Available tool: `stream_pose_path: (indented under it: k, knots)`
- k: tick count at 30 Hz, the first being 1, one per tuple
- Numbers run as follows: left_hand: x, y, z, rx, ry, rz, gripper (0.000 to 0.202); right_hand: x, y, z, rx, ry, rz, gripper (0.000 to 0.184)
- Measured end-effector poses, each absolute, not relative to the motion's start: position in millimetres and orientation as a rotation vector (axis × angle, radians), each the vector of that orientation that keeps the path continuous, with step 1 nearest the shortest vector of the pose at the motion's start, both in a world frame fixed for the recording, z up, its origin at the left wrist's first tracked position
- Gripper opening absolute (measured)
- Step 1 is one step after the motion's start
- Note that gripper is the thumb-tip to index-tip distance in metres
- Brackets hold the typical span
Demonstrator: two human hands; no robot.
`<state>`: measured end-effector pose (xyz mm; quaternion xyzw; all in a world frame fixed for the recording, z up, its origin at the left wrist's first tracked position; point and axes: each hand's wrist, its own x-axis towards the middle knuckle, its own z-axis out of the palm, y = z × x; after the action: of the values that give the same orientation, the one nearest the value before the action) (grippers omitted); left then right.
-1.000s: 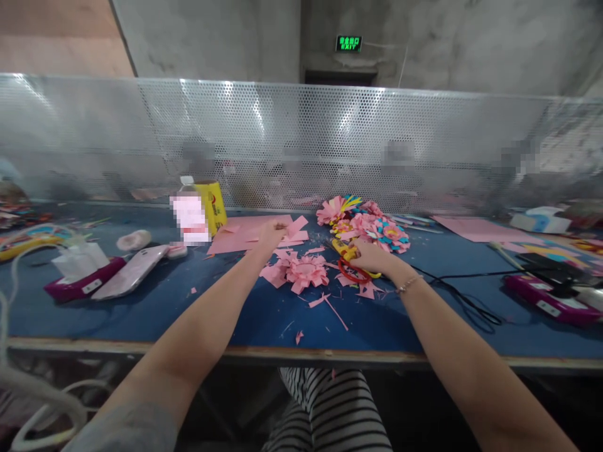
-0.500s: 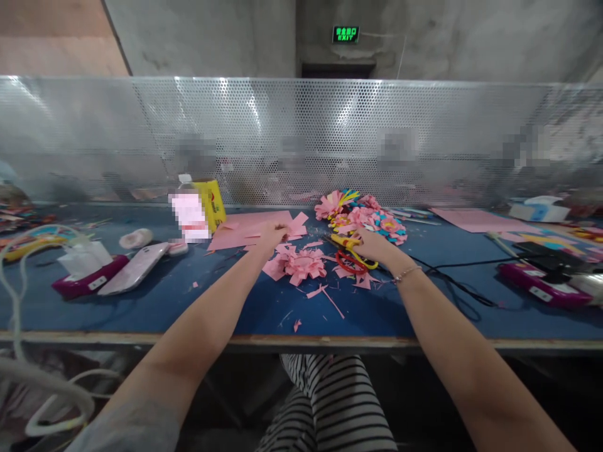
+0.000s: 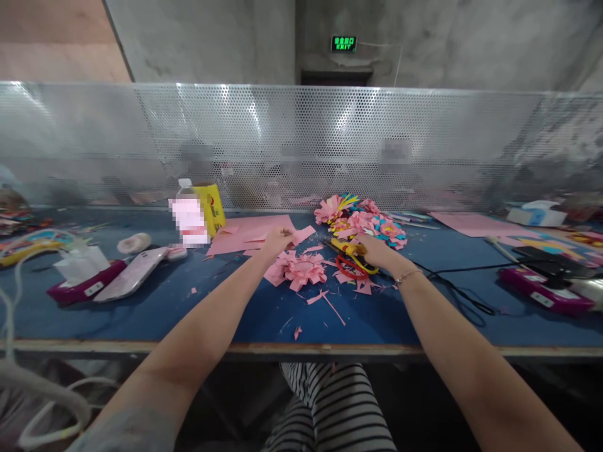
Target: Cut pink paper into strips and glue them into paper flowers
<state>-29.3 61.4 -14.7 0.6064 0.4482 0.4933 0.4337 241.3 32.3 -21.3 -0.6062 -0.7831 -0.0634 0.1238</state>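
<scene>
My left hand (image 3: pixel 279 242) pinches a small pink paper strip (image 3: pixel 304 235) above the pink sheets. My right hand (image 3: pixel 372 250), with a bracelet at the wrist, is closed at yellow-handled scissors (image 3: pixel 349 247); its fingertips are partly hidden. Red handle loops (image 3: pixel 351 269) show just below them, on the table. Between my forearms lies a fringed pink paper flower (image 3: pixel 305 270), with pink offcuts (image 3: pixel 362 285) around it. Behind my right hand sits a pile of pink, yellow and blue paper flowers (image 3: pixel 365 220).
Pink sheets (image 3: pixel 254 227) lie beside a bottle (image 3: pixel 188 216) and a yellow box (image 3: pixel 213 207). Farther left are a phone (image 3: pixel 134 273) and a purple power strip (image 3: pixel 87 284). Black cables (image 3: pixel 456 292) run to another purple strip (image 3: pixel 541 290). A perforated metal screen (image 3: pixel 282 125) borders the back.
The paper strip in my left hand has turned and now points up to the right. My right hand stays at the scissors, barely shifted. The whole view has dropped slightly.
</scene>
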Motion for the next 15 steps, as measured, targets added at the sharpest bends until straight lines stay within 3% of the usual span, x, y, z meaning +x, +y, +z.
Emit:
stream_pose_path:
  k: [15]
  knots:
    - [-28,57,-10,1.792,1.309,1.225,0.028,228,25,-22,-1.986,-2.152,-0.283,0.032]
